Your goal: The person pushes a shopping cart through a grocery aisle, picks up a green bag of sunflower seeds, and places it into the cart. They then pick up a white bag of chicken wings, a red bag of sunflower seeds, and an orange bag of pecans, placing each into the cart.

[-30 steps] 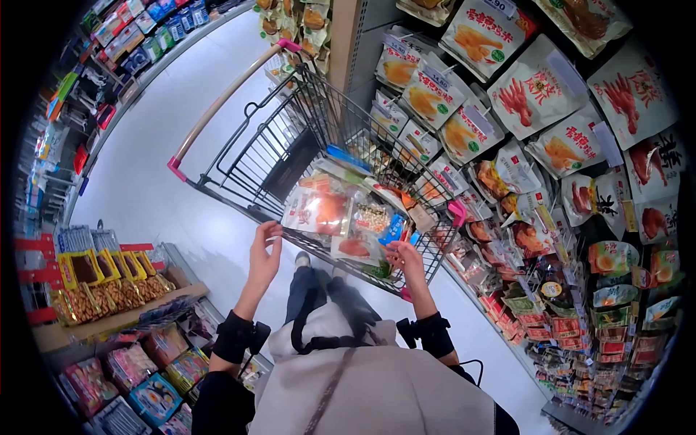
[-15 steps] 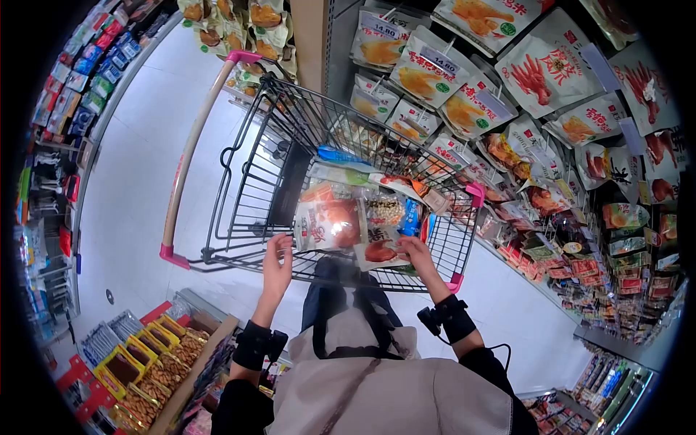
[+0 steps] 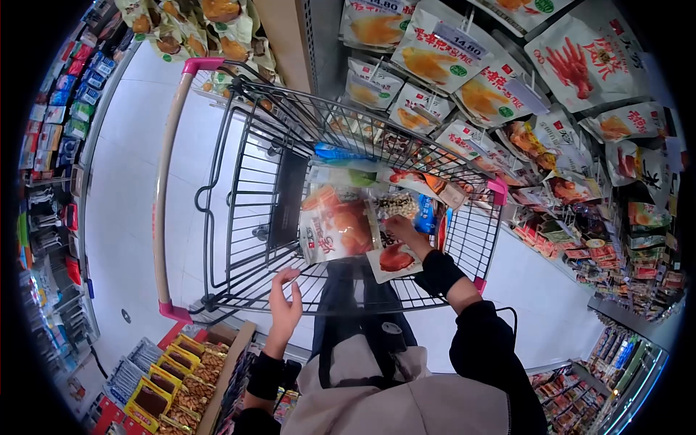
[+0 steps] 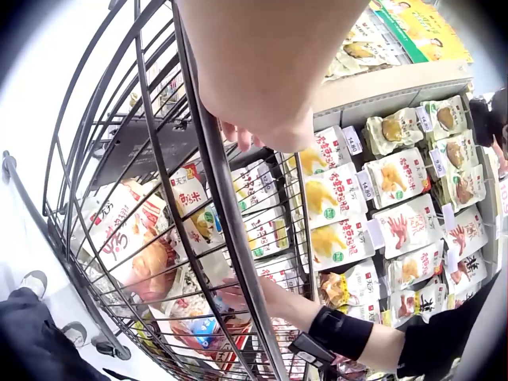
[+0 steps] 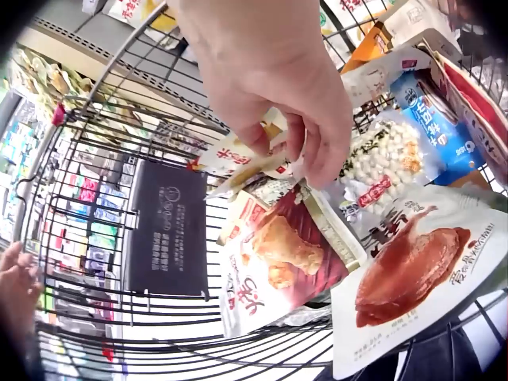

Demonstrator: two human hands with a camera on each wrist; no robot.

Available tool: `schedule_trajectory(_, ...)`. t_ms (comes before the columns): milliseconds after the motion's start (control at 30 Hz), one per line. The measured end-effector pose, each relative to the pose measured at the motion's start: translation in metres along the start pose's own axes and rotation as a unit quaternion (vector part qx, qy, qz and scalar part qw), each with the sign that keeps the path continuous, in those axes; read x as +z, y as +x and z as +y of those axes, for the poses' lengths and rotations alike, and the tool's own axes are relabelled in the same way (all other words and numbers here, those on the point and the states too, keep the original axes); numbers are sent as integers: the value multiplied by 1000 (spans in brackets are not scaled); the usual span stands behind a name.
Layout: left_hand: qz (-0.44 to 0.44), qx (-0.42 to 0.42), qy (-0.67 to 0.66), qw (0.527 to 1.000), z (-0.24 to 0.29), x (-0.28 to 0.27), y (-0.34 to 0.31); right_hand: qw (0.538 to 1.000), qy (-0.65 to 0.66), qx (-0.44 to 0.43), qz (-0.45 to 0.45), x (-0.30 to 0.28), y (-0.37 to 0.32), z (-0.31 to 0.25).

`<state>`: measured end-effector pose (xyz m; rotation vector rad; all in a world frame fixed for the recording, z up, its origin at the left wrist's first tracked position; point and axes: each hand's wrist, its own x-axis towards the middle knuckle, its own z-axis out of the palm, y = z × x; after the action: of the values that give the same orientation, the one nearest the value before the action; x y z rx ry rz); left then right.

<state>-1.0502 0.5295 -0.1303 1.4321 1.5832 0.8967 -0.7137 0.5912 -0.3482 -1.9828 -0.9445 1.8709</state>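
My right hand [image 5: 278, 87] reaches into the shopping cart [image 3: 239, 243], fingers curled and fingertips pinching the edge of a white pouch with red lettering [image 5: 230, 161]. Just below those fingertips lies a large roast chicken pouch [image 5: 278, 254]. A flat white pouch picturing brown-red meat [image 3: 396, 259] is beside the wrist, toward my body. Past the hand sits a clear bag of pale kernels [image 5: 389, 163], next to a blue packet [image 5: 440, 127]. My left hand [image 3: 285, 303] is at the cart's near rim, fingers loosely extended, holding nothing.
Hanging pouches [image 3: 435, 54] fill the rack along the cart's far right side. A low display of yellow-framed snack packs [image 3: 163, 380] stands at my left. The cart's handle [image 3: 165, 181] faces left, with another stocked shelf [image 3: 69, 130] across the aisle.
My right hand has moved from the near-side meat pouch inward over the other packages. The left hand stays by the near rim. Cart and shelves appear larger and shifted in the head view.
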Motion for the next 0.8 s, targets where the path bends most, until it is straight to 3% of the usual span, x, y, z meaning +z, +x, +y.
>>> schedule_trajectory(67, 19, 32, 24, 999, -6, 3, -3, 1000, 8, 22, -13, 9, 23, 9)
schedule_trajectory(200, 11, 42, 48, 998, -1, 4, -3, 989, -144, -39, 24, 27, 59, 30)
schedule_trajectory(233, 8, 52, 52, 997, 0, 5, -1, 979, -181, -62, 73, 33, 64, 34)
schedule_trajectory(433, 8, 77, 71, 994, -6, 8, -2, 990, -101, -42, 87, 50, 82, 47)
schedule_trajectory(467, 10, 83, 70, 994, -7, 8, -3, 994, -61, -65, 65, 49, 82, 51)
schedule_trajectory(533, 14, 77, 72, 994, -9, 9, -4, 993, 19, -111, 21, 43, 45, 2)
schedule_trajectory(633, 13, 64, 76, 995, -10, 8, -6, 999, 29, -12, 7, 40, 33, -23)
schedule_trajectory(733, 9, 57, 70, 996, -6, 9, -5, 981, 166, 2, -101, 39, 35, -15)
schedule_trajectory(800, 7, 60, 80, 995, -5, 8, -4, 979, 159, -12, -124, 38, 35, -17)
